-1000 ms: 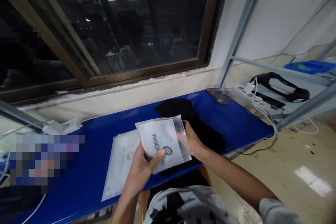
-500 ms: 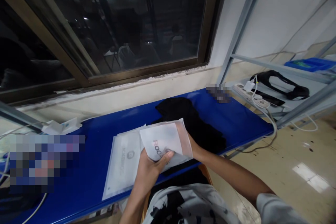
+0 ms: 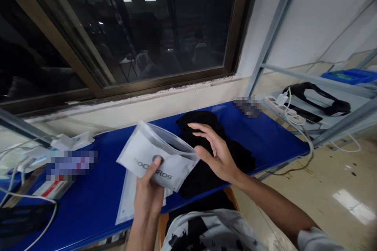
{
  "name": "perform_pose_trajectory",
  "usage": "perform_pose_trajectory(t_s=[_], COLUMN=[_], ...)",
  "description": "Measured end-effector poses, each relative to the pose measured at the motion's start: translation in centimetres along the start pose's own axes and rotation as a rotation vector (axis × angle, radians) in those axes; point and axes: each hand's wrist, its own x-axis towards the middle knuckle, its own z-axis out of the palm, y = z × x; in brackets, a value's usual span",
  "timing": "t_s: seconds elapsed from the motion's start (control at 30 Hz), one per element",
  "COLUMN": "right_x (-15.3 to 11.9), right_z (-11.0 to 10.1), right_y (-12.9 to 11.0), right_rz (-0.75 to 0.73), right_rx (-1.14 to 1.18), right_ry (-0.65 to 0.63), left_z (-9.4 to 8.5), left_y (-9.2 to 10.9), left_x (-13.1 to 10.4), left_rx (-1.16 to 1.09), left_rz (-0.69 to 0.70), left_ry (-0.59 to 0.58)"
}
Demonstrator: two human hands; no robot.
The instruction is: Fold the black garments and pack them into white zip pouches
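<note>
My left hand (image 3: 149,188) grips a translucent white zip bag (image 3: 132,156) printed with dark lettering, its thumb pressed on the round logo. The bag is tilted, and its mouth gapes toward the window side. At the bag's right corner, my right hand (image 3: 215,153) has its fingers spread and holds nothing; whether the thumb touches the corner I cannot tell. Black folded cloth (image 3: 238,153) lies on the blue table beneath and beyond my right hand. Under the held bag, another translucent bag (image 3: 126,204) rests flat, mostly hidden.
Along the wall runs the blue table (image 3: 103,176). Power strips with cables (image 3: 81,141) and a red and white box (image 3: 53,188) are at its left. A metal rack at right carries a power strip (image 3: 287,111), a black frame-like item (image 3: 321,98) and a blue tray (image 3: 350,76).
The bag has swung left and turned, and its mouth now shows open. My right hand has come out from behind it, fingers spread. My left hand has shifted left with the bag.
</note>
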Motion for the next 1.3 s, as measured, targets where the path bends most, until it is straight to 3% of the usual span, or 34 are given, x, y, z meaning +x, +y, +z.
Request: perform_pose_trajectory(t_s=[0.13,0.23,0.3,0.4,0.43,0.47,0.57,0.6,0.67,0.8,0.9,1.0,1.1,1.2,1.3], right_x=[-0.5,-0.4,0.0,0.5,0.6,0.7,0.6,0.6,0.6,1.0,1.2,1.5,1.7,2.0,2.7], right_z=[0.6,0.9,0.7,0.2,0.2,0.2,0.8,1.0,1.4,1.8,0.7,-1.5,-3.5,-3.7,-2.7], right_y=[1.3,2.5,2.8,2.7,2.6,2.4,2.1,2.0,1.9,1.8,1.4,1.0,1.1,2.1,3.9], right_rz=[0.235,0.300,0.268,0.206,0.181,0.149,-0.010,-0.079,-0.195,-0.283,-0.271,-0.179,-0.128,-0.016,0.137], right_rx=[0.097,0.221,0.247,0.191,0.144,0.086,-0.108,-0.157,-0.210,-0.207,-0.207,-0.215,-0.223,-0.193,0.036], right_ry=[-0.125,0.103,0.263,0.361,0.364,0.359,0.307,0.289,0.266,0.259,0.333,0.547,0.697,0.617,0.660], left_z=[0.3,-0.2,-0.7,-0.4,0.3,1.2,4.8,6.1,7.9,8.8,7.6,5.4,3.3,1.6,-0.3], left_y=[0.2,1.2,2.5,4.6,5.0,5.3,5.0,4.7,4.1,3.8,4.9,6.6,7.9,8.2,7.0], left_x=[0.3,1.3,1.9,1.4,0.8,0.1,-1.5,-1.6,-1.4,-0.7,-0.5,0.3,1.8,3.3,3.7], left_rx=[-0.112,-0.093,-0.054,0.193,0.360,0.554,1.025,1.100,1.124,0.997,1.038,1.147,1.212,1.122,0.790], left_rz=[0.001,0.041,0.305,0.965,1.148,1.276,1.408,1.417,1.408,1.288,1.260,1.303,1.236,1.046,0.733], left_ry=[0.010,-0.054,0.013,0.210,0.169,0.049,-0.488,-0.603,-0.716,-0.723,-0.659,-0.548,-0.485,-0.363,-0.327])
